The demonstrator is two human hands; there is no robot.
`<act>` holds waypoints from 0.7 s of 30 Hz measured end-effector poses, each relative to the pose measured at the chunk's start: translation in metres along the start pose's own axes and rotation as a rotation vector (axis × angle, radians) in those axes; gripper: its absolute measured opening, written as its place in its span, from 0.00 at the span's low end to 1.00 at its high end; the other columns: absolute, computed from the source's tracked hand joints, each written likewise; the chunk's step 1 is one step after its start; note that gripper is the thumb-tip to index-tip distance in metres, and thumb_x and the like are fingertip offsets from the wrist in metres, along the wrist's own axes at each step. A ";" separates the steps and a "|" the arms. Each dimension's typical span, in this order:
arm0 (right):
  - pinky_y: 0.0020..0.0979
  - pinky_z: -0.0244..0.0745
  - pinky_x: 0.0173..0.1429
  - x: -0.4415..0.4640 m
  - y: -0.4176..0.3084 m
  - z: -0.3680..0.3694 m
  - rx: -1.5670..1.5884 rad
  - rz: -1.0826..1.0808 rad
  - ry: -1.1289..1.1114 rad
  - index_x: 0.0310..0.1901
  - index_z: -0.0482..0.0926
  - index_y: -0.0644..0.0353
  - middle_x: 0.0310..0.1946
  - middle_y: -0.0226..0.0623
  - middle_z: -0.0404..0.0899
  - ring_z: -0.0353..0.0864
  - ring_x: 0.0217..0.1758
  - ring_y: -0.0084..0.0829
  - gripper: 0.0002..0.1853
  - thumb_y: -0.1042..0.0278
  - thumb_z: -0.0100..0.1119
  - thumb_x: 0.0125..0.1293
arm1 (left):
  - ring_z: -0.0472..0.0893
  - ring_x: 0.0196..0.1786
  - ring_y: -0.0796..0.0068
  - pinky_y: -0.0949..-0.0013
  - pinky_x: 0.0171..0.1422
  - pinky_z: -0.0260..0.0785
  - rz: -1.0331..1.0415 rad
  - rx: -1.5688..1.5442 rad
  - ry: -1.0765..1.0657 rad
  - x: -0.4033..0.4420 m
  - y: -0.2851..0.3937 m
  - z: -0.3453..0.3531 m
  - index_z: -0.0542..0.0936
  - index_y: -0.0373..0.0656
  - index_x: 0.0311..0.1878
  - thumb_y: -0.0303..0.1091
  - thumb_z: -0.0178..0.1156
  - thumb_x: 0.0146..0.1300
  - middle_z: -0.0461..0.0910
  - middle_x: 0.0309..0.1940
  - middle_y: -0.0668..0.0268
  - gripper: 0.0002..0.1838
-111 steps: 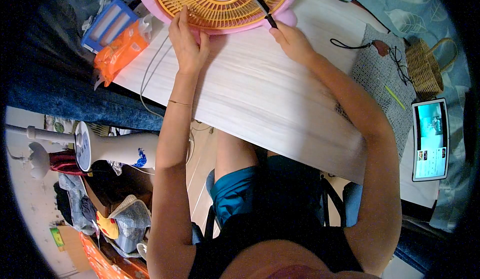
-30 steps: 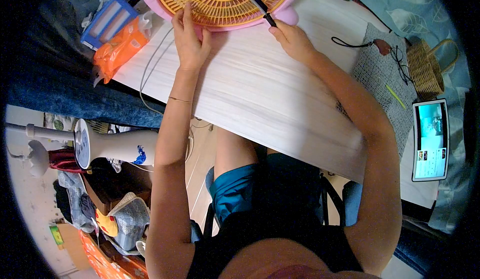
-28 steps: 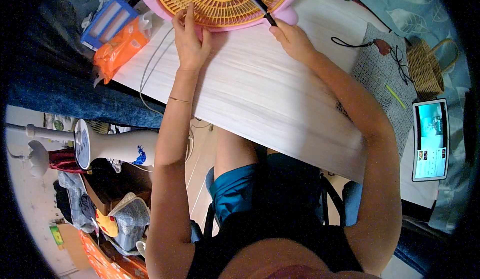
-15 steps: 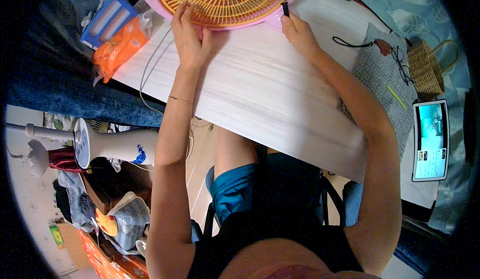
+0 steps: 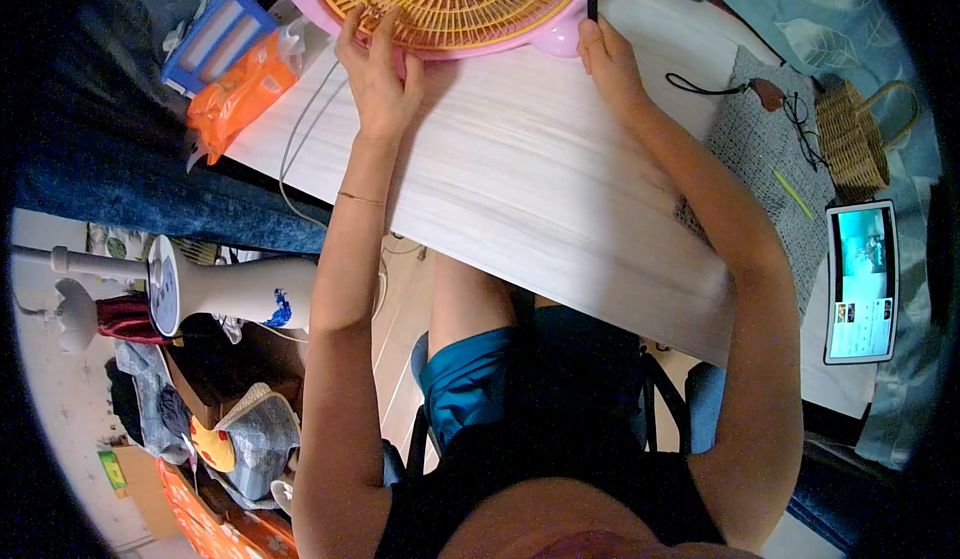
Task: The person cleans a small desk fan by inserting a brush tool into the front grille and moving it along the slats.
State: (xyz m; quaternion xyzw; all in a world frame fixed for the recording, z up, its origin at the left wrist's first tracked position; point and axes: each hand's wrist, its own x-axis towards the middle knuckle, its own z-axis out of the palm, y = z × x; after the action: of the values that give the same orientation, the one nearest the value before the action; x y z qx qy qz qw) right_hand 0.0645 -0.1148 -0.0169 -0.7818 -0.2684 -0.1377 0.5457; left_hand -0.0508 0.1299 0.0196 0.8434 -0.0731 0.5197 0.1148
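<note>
A pink fan [image 5: 550, 41] with a yellow round grille [image 5: 470, 25] lies at the far side of the table, cut off by the top of the view. My left hand [image 5: 380, 74] is at its near left rim; the spread fingertips touch the grille and the thumb is beside the pink edge. My right hand [image 5: 612, 64] is closed around a slim black-handled tool [image 5: 592, 7], pointing away from me, just right of the fan's rim. Its upper end is out of view, so I cannot tell its exact kind.
A grey cord [image 5: 285, 174] hangs over the left edge, near an orange bag [image 5: 245, 94] and a blue-framed box [image 5: 218, 41]. Right are a grey woven mat [image 5: 745, 149], glasses [image 5: 800, 129], a wicker basket [image 5: 850, 139] and a lit tablet [image 5: 862, 279]. A white pedestal fan [image 5: 220, 284] stands left.
My right hand has moved slightly right and away from me, taking the slim tool off the fan's rim. The fingers of my left hand have spread wider on the grille.
</note>
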 end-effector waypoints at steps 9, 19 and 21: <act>0.42 0.68 0.33 -0.010 -0.015 0.002 -0.255 -0.084 -0.263 0.38 0.71 0.60 0.23 0.49 0.73 0.74 0.28 0.48 0.14 0.56 0.45 0.64 | 0.60 0.58 0.47 0.57 0.63 0.54 -0.049 -0.162 0.015 0.000 -0.004 0.003 0.63 0.39 0.57 0.24 0.53 0.45 0.57 0.55 0.47 0.30; 0.31 0.61 0.25 -0.002 -0.005 0.003 0.000 -0.150 0.044 0.31 0.67 0.60 0.16 0.35 0.65 0.66 0.19 0.30 0.15 0.56 0.39 0.67 | 0.60 0.58 0.48 0.58 0.62 0.55 -0.003 -0.032 -0.013 -0.001 -0.004 0.002 0.68 0.41 0.54 0.24 0.54 0.46 0.55 0.57 0.47 0.26; 0.25 0.58 0.21 -0.001 0.001 0.005 0.053 -0.109 0.024 0.28 0.65 0.59 0.14 0.28 0.62 0.61 0.16 0.20 0.17 0.56 0.36 0.69 | 0.60 0.58 0.48 0.58 0.62 0.55 0.022 -0.012 -0.018 -0.001 -0.005 0.003 0.68 0.41 0.53 0.24 0.54 0.46 0.56 0.56 0.47 0.26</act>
State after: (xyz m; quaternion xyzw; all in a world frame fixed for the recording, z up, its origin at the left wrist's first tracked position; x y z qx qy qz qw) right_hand 0.0640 -0.1109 -0.0195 -0.7495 -0.3075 -0.1695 0.5612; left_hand -0.0479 0.1338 0.0168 0.8466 -0.0865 0.5127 0.1135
